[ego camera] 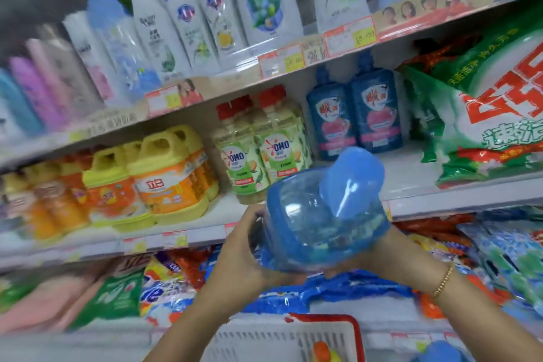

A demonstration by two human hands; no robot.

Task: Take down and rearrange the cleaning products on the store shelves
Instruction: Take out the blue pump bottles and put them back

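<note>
I hold a clear blue bottle [320, 223] with a light blue cap, tilted with the cap toward the shelves, just in front of the middle shelf edge. My left hand [244, 250] grips its left side and base. My right hand [379, 255], with a gold bracelet at the wrist, supports it from below on the right. Behind it on the middle shelf [440, 203] stand two dark blue bottles [355, 111] and two OMO bottles with red caps [258, 150].
Yellow and orange jugs [147, 182] fill the middle shelf's left. White pouches and bottles [211, 17] line the top shelf. A big green detergent bag [493, 114] lies at right. Detergent bags [164, 285] crowd the lower shelf. A white basket with red rim [282, 338] sits below.
</note>
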